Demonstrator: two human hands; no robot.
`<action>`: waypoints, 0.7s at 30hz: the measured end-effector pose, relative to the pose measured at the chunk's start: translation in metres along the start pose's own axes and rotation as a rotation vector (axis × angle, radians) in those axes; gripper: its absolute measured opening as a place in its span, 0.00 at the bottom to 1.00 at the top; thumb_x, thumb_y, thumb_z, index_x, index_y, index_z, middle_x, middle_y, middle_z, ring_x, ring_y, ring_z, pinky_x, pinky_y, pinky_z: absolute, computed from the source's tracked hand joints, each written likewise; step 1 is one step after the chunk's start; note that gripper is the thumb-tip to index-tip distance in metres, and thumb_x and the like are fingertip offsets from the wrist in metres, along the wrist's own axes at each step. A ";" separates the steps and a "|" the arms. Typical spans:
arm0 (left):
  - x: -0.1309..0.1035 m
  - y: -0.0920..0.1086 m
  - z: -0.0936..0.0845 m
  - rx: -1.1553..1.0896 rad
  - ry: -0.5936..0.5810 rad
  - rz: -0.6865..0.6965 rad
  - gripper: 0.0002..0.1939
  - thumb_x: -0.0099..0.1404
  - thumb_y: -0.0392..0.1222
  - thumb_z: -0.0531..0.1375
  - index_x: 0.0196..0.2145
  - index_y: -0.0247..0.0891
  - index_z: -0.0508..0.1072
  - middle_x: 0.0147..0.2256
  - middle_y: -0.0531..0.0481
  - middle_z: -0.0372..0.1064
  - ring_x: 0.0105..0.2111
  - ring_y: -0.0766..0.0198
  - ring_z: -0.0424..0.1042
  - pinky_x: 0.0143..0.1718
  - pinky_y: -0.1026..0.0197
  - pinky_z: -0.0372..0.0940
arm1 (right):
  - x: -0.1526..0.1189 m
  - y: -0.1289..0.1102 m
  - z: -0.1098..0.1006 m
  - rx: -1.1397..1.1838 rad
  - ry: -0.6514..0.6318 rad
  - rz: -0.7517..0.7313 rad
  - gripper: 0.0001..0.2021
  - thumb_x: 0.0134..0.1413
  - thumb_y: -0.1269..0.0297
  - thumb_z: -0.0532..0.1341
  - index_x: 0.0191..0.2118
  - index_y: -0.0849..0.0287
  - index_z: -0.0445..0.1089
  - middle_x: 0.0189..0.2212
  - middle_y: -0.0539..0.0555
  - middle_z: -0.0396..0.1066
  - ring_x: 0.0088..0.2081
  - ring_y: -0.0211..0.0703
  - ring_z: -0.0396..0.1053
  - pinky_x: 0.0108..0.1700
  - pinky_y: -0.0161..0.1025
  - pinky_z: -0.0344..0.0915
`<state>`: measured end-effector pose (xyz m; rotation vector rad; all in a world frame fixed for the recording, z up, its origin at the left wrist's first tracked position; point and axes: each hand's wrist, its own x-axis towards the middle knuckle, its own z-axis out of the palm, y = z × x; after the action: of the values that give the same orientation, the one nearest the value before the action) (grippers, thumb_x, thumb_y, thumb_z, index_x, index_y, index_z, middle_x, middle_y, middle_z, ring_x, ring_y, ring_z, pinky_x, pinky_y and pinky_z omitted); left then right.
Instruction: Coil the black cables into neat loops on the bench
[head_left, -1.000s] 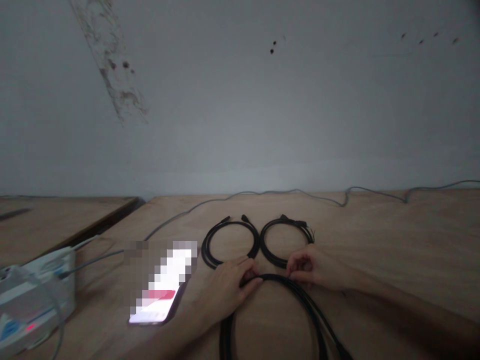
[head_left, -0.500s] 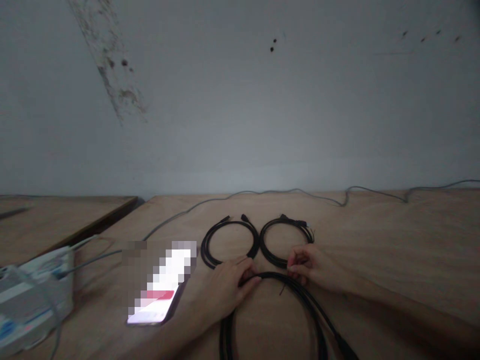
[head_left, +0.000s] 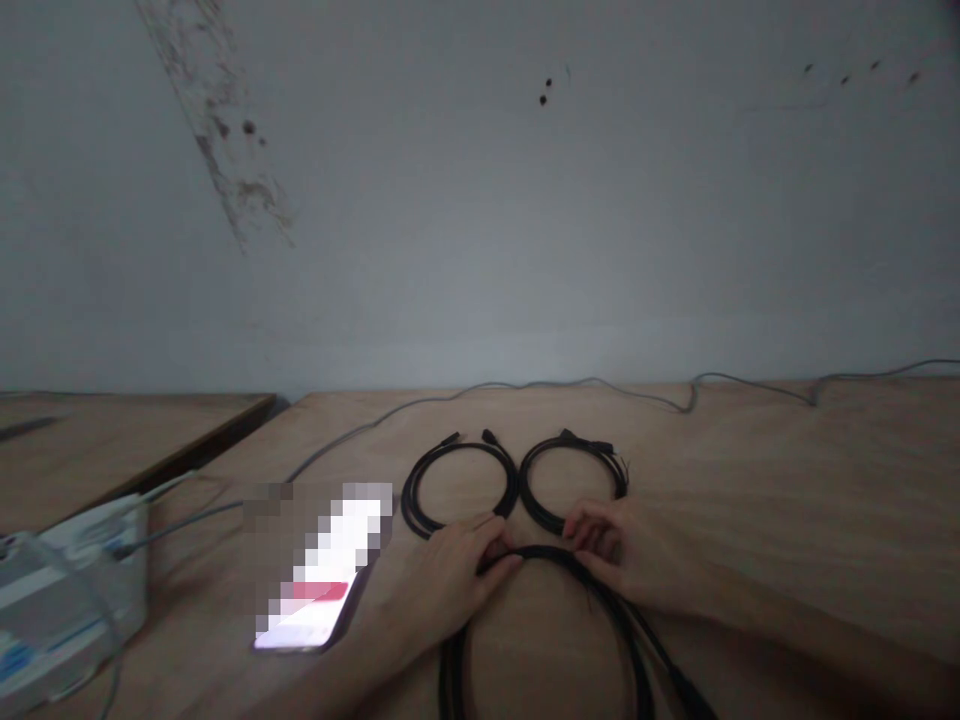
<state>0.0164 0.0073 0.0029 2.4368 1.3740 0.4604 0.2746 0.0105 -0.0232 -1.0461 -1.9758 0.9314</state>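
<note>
Near black cable coil (head_left: 541, 551) lay on the worktop (head_left: 787, 500) at the near centre, its nearest part cut off by the view's edge. Left hand (head_left: 465, 570) rested at the coil's far left arc, fingers curled over the cable and closed against the thumb, with the cable held between. Right hand (head_left: 637, 560) was at the far right arc, fingers bent and thumb tip close to them, touching or just beside the cable; could not tell whether they gripped anything. A thin dark strand (head_left: 589, 597) hung inside the ring near the right hand. A thicker cable end (head_left: 686, 690) ran off the ring's right side. Beyond the hands, two smaller coils lay side by side, rims touching or nearly so: left far coil (head_left: 412, 490) and right far coil (head_left: 527, 490), connector ends on their far sides. Left of the left hand lay a phone (head_left: 319, 610), screen lit and largely pixelated. Farther left stood a white power strip (head_left: 75, 610); from it a grey cable (head_left: 337, 440) ran toward the wall (head_left: 465, 250).
</note>
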 end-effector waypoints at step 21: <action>0.000 0.002 -0.002 -0.017 -0.008 -0.006 0.08 0.69 0.44 0.60 0.33 0.39 0.69 0.34 0.53 0.71 0.33 0.61 0.69 0.33 0.62 0.56 | -0.003 0.013 0.007 -0.200 0.101 0.074 0.07 0.58 0.62 0.65 0.35 0.54 0.82 0.32 0.53 0.81 0.33 0.48 0.77 0.34 0.40 0.72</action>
<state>0.0169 0.0063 0.0057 2.4177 1.3683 0.4581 0.2751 0.0110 -0.0379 -1.2597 -1.9878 0.7149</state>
